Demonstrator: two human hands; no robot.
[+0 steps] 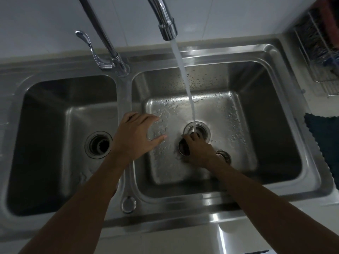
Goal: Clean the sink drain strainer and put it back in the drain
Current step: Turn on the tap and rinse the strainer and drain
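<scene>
**Steel strainer held beside the open drain under running water**

Stainless steel double sink fills the view, with water falling from the faucet straight into the open drain of the right basin. Just beside that drain, toward the viewer, the right hand curls its fingers over the strainer, gripping it low near the basin floor; only a dark arc of its rim shows past the knuckles, so whether it touches the floor cannot be told. A small round metal piece lies behind the right wrist, partly hidden. The left hand hangs over the divider between the basins, fingers spread and holding nothing. The left basin's drain is dark and its contents hard to read. A lever handle stands at the back rim. At the right edge a wire rack and a dark cloth on the tabletop are both cut off.
</scene>
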